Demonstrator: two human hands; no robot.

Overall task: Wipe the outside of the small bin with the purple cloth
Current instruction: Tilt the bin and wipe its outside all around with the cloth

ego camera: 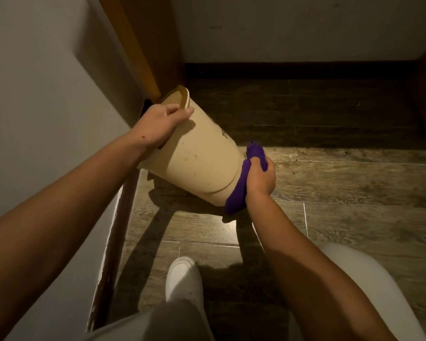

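Now | left hand (160,125) grips tilted smooth beige bin (197,156) rim | right hand (260,178) clutches soft purple cloth (239,193) against base

Single head-worn wide-angle view, looking forward and steeply down from above the person's own arms. Close to the work: small bin (194,153) near frame centre, left hand (158,124) just upper left of it, right hand (260,179) with the purple cloth (239,190) just lower right. White shoe (183,279) and pale trouser legs along the bottom edge; white wall (35,107) filling the left side, wood-look floor (342,180) across the right, strongly bowed at the edges
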